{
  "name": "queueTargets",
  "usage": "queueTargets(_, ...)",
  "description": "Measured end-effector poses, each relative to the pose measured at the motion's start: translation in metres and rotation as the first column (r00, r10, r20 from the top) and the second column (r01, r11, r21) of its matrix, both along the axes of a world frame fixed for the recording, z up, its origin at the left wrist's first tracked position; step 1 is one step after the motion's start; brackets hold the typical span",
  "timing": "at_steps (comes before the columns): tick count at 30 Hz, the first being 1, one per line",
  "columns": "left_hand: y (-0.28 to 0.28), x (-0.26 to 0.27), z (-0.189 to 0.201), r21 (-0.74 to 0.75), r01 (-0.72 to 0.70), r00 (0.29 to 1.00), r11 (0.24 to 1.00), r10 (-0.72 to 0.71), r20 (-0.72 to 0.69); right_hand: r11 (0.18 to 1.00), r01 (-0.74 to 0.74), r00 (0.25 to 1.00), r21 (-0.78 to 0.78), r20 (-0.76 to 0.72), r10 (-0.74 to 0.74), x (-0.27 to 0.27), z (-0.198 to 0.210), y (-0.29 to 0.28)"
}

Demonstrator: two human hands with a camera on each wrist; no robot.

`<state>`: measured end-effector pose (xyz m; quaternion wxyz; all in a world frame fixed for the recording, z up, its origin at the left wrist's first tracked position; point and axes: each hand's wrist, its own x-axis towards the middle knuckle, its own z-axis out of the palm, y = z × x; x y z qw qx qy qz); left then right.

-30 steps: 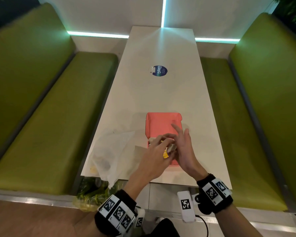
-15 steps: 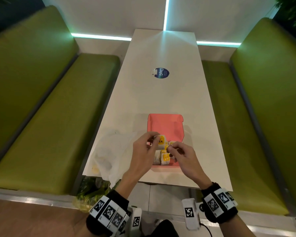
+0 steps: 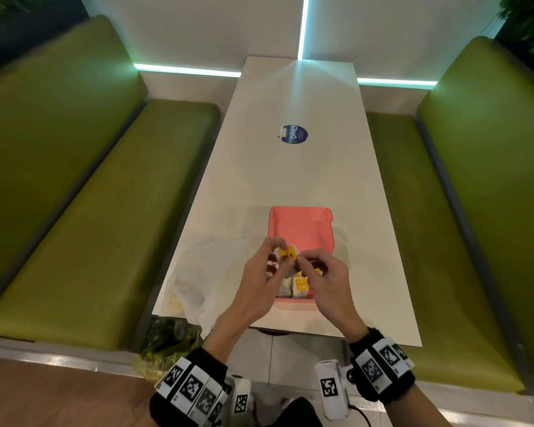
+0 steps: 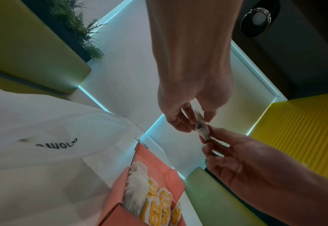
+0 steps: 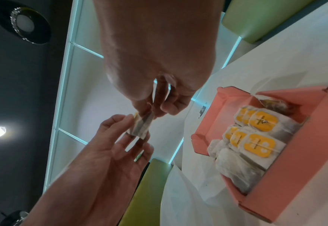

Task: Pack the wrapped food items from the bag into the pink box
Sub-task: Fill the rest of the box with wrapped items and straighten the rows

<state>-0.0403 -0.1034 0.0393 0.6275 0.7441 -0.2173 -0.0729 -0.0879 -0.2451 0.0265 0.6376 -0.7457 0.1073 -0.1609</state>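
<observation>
Fingers [image 3: 278,243] round wrapped item [image 3: 288,253]; bag [image 3: 204,272] beside pink box [image 3: 299,224].

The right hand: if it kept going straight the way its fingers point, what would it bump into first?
Probably the left hand: the right hand points toward it, both pinching one wrapped item above the pink box. Depth is hard to judge.

Box [image 3: 299,224] sits on counter [image 3: 290,174] near its front edge; bag [image 3: 204,278] lies left of it. Wrapped items [image 5: 256,137] lie in box. Sticker [image 3: 293,134] behind box.
</observation>
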Motion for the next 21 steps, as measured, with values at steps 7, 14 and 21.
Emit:
queueTargets(7, 0.011, 0.001, -0.007, 0.006, -0.033, 0.999, 0.999, 0.033, -0.012, 0.999, -0.017, 0.999, -0.041, -0.029, 0.016, -0.002, 0.004, -0.013)
queueTargets(14, 0.021, 0.010, -0.001, -0.036, -0.054, 0.992, 0.998, 0.049, -0.114, 0.893, -0.095, 0.992, -0.440, 0.036, 0.124, -0.008, 0.002, -0.031)
queueTargets(21, 0.024, 0.013, 0.006, -0.118, -0.088, 0.983, 0.989, 0.067, -0.170, 0.738, -0.116, 0.981, -0.665, 0.040, 0.190, -0.016, -0.008, -0.036)
